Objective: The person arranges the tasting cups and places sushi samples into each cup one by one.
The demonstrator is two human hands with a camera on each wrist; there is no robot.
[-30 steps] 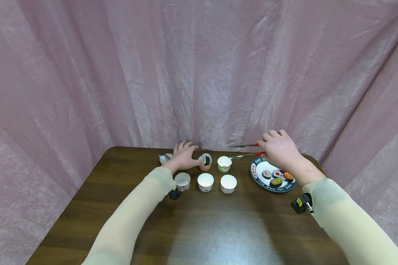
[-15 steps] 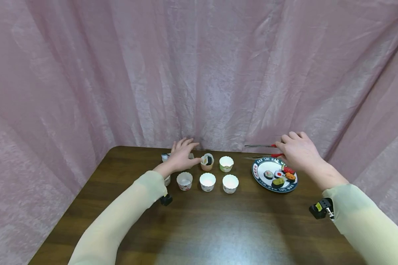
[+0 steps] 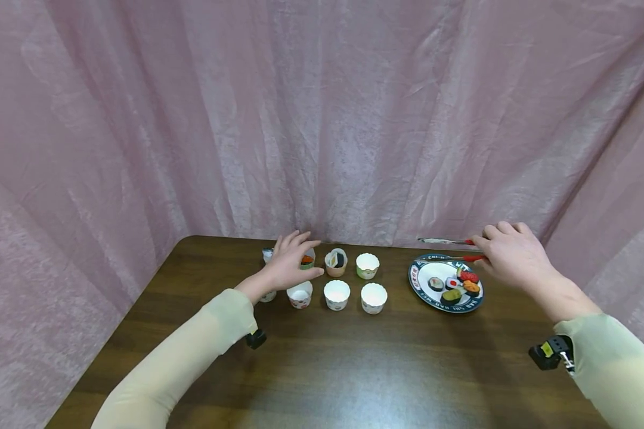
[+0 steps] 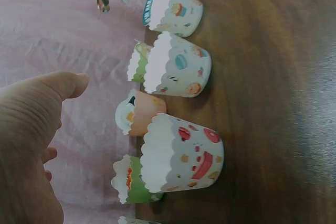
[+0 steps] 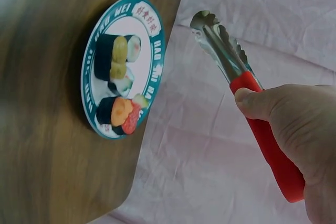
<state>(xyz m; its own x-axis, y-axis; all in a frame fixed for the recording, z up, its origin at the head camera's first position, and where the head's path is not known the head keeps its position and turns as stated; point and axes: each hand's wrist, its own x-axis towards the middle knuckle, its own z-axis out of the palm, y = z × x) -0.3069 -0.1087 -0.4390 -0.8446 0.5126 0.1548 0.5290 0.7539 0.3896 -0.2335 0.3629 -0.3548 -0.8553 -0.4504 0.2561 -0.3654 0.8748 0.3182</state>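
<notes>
My right hand (image 3: 515,253) grips metal tongs (image 5: 252,108) by their red handles. The tongs' arms are spread, with nothing between the tips, near the far side of a blue-rimmed plate (image 3: 418,288). Several sushi pieces lie on that plate, among them a green-topped one (image 3: 451,296) and an orange-topped one (image 3: 471,288). My left hand (image 3: 287,265) hovers over the paper cups at the left, fingers spread and holding nothing. Beside its thumb stands an orange cup (image 4: 148,113) with a sushi piece (image 3: 337,260) inside. A green cup (image 4: 137,184) partly behind the hand contains something orange-red.
Near the middle stand a pale green cup (image 3: 367,266) and white patterned cups (image 3: 336,295), (image 3: 374,298). Another patterned cup (image 4: 184,153) is close to my left wrist. A pink curtain (image 3: 322,119) hangs right behind the brown table (image 3: 343,369).
My right hand has moved right with the tongs, from beside the pale green cup to the plate. My left hand has drawn slightly left, away from the orange cup.
</notes>
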